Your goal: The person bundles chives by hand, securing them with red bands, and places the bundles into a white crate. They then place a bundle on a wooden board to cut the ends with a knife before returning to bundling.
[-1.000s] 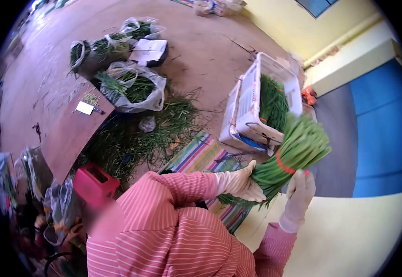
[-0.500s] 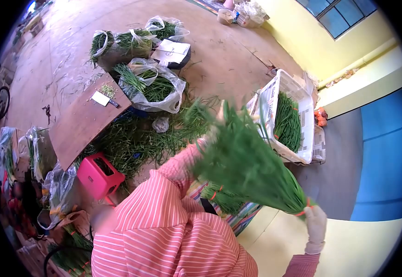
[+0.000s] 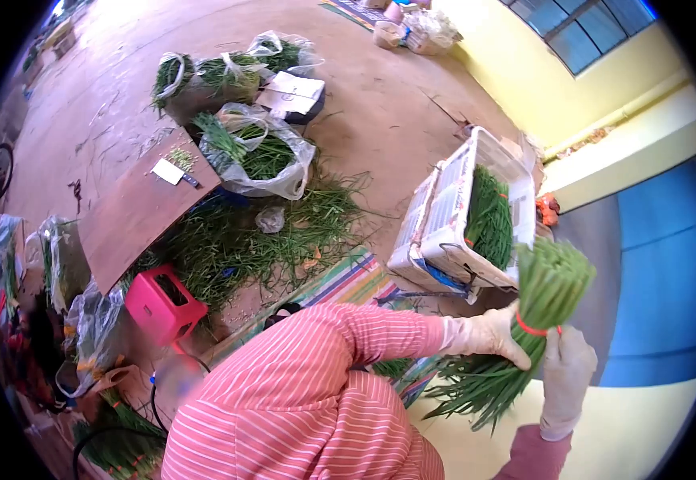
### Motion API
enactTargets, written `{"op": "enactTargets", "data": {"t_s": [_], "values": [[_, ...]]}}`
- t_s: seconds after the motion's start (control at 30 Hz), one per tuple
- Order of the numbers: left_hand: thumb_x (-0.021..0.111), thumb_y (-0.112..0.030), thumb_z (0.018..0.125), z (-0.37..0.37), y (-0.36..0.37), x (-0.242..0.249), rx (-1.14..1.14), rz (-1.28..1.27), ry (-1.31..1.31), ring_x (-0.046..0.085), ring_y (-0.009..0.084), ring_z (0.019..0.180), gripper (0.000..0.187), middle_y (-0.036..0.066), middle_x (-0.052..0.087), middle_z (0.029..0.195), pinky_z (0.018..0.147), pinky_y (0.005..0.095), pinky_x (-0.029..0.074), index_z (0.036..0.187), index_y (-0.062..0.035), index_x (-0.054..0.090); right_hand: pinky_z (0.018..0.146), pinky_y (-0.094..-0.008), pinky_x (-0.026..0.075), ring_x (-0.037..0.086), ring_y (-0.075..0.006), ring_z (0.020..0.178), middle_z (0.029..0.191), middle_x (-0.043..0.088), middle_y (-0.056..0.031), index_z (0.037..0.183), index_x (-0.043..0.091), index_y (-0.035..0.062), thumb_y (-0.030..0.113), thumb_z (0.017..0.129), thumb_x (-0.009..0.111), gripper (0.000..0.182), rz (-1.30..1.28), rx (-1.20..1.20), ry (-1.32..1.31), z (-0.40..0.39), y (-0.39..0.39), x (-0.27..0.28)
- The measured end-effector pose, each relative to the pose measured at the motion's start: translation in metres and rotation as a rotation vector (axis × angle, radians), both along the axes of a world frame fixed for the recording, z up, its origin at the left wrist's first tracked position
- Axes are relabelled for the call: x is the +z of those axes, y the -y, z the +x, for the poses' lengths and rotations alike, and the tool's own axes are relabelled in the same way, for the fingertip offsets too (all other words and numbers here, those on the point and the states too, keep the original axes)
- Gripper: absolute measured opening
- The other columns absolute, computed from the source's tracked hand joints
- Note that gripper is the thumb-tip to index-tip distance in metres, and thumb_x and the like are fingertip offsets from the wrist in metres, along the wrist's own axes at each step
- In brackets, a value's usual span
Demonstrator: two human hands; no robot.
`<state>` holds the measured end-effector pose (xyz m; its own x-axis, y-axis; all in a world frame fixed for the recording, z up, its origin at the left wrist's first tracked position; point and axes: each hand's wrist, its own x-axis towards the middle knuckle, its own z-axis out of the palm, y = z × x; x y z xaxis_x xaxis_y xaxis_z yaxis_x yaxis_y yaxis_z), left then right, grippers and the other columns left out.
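Observation:
A bundle of garlic chives (image 3: pixel 554 280) is tilted at the right, its cut ends up and its leaf tips hanging down to the left. An orange-red band (image 3: pixel 530 326) circles it. My left hand (image 3: pixel 490 334), in a pale glove, is closed around the bundle's left side beside the band. My right hand (image 3: pixel 569 370), gloved too, is closed at the opposite side, its fingertips pinching the band's right end. Behind the hands stands a white plastic crate (image 3: pixel 436 216) holding more banded chives (image 3: pixel 489 216).
Loose leaves (image 3: pixel 228 240) cover the floor around a wooden board (image 3: pixel 128 212), which bears a cleaver (image 3: pixel 173 172). A pink stool (image 3: pixel 162 306) stands nearby. Plastic bags of greens (image 3: pixel 272 160) sit farther back. A striped mat (image 3: pixel 336 284) lies before me.
The bundle has turned over, from leaves fanned out to the upper left to cut ends upward. My left hand has come from behind the leaves to grasp it by the band.

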<state>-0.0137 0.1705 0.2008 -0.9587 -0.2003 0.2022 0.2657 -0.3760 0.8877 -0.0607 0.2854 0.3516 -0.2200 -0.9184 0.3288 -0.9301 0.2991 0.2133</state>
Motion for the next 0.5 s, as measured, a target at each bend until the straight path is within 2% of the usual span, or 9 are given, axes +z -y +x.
{"op": "enactTargets", "data": {"t_s": [0.07, 0.17, 0.2, 0.27, 0.3, 0.33, 0.4, 0.47, 0.5], "values": [[0.092, -0.018, 0.063, -0.014, -0.017, -0.013, 0.176, 0.233, -0.124, 0.048, 0.0209, 0.128, 0.099, 0.010, 0.053, 0.137, 0.109, 0.0357, 0.039, 0.145, -0.0037, 0.037, 0.054, -0.0412, 0.040, 0.052, -0.0316, 0.056, 0.067, 0.055, -0.0159, 0.078, 0.056, 0.0025, 0.010, 0.092, 0.063, 0.018, -0.171, 0.067, -0.010, 0.003, 0.013, -0.015], [0.093, -0.021, 0.064, -0.007, 0.006, 0.005, 0.212, 0.175, -0.214, 0.054, 0.0169, 0.117, 0.086, 0.006, 0.058, 0.128, 0.102, 0.0342, 0.045, 0.136, -0.0040, 0.047, 0.049, -0.0285, 0.039, 0.049, -0.0151, 0.053, 0.069, 0.054, -0.0044, 0.094, 0.062, 0.0026, 0.015, 0.095, 0.061, 0.013, -0.563, -0.365, 0.960, 0.002, 0.018, -0.040], [0.092, -0.021, 0.065, -0.009, 0.011, 0.006, 0.256, 0.123, -0.260, 0.056, 0.0161, 0.112, 0.080, 0.006, 0.060, 0.124, 0.098, 0.0336, 0.048, 0.131, -0.0033, 0.051, 0.046, -0.0242, 0.036, 0.044, -0.0099, 0.050, 0.068, 0.052, -0.0006, 0.097, 0.062, 0.0024, 0.016, 0.097, 0.059, 0.015, -0.748, -0.371, 1.354, 0.009, 0.026, -0.041], [0.088, -0.008, 0.066, -0.014, 0.013, 0.003, 0.171, 0.323, -0.267, 0.058, 0.0150, 0.108, 0.066, 0.007, 0.062, 0.120, 0.097, 0.0329, 0.050, 0.123, -0.0024, 0.057, 0.042, -0.0213, 0.035, 0.044, -0.0083, 0.046, 0.060, 0.046, 0.0024, 0.082, 0.059, 0.0088, 0.026, 0.100, 0.058, 0.026, -0.942, -0.159, 1.915, -0.004, 0.020, -0.071], [0.085, -0.001, 0.067, -0.024, 0.013, -0.008, 0.274, 0.265, -0.286, 0.060, 0.0143, 0.103, 0.055, 0.007, 0.063, 0.118, 0.093, 0.0323, 0.052, 0.116, -0.0024, 0.059, 0.043, -0.0204, 0.036, 0.042, -0.0072, 0.046, 0.062, 0.047, 0.0031, 0.094, 0.061, 0.0060, 0.026, 0.099, 0.059, 0.021, -0.952, -0.113, 2.062, -0.002, 0.021, -0.075], [0.084, 0.002, 0.068, -0.010, 0.024, -0.001, 0.212, 0.206, -0.236, 0.061, 0.0146, 0.111, 0.063, 0.006, 0.064, 0.122, 0.099, 0.0314, 0.050, 0.125, -0.0014, 0.056, 0.044, -0.0196, 0.037, 0.041, -0.0061, 0.046, 0.063, 0.049, 0.0037, 0.106, 0.062, 0.0033, 0.026, 0.099, 0.061, 0.024, -0.948, -0.053, 2.216, 0.002, 0.023, -0.077], [0.085, 0.002, 0.068, -0.016, 0.039, -0.022, -0.121, 0.361, -0.048, 0.059, 0.0141, 0.112, 0.064, 0.004, 0.063, 0.120, 0.099, 0.0315, 0.050, 0.124, -0.0026, 0.055, 0.045, -0.0202, 0.041, 0.048, -0.0066, 0.048, 0.069, 0.057, 0.0009, 0.111, 0.061, 0.0017, 0.029, 0.097, 0.064, 0.031, -0.790, -0.382, 1.752, 0.021, 0.027, -0.052], [0.085, 0.003, 0.067, -0.016, 0.043, -0.019, 0.251, 0.157, -0.216, 0.057, 0.0144, 0.115, 0.071, 0.004, 0.060, 0.124, 0.100, 0.0323, 0.048, 0.128, -0.0033, 0.050, 0.053, -0.0183, 0.045, 0.056, -0.0056, 0.059, 0.075, 0.062, -0.0009, 0.115, 0.061, 0.0001, 0.028, 0.094, 0.069, 0.036, -0.750, -0.464, 1.613, 0.019, 0.022, -0.036], [0.085, 0.003, 0.068, -0.015, 0.047, -0.018, 0.246, 0.129, -0.192, 0.056, 0.0146, 0.117, 0.078, 0.004, 0.058, 0.128, 0.101, 0.0328, 0.047, 0.134, -0.0040, 0.045, 0.056, -0.0181, 0.045, 0.057, -0.0051, 0.063, 0.077, 0.064, -0.0012, 0.117, 0.060, -0.0012, 0.026, 0.093, 0.071, 0.039, -0.763, -0.483, 1.473, 0.014, 0.017, -0.033]]}}
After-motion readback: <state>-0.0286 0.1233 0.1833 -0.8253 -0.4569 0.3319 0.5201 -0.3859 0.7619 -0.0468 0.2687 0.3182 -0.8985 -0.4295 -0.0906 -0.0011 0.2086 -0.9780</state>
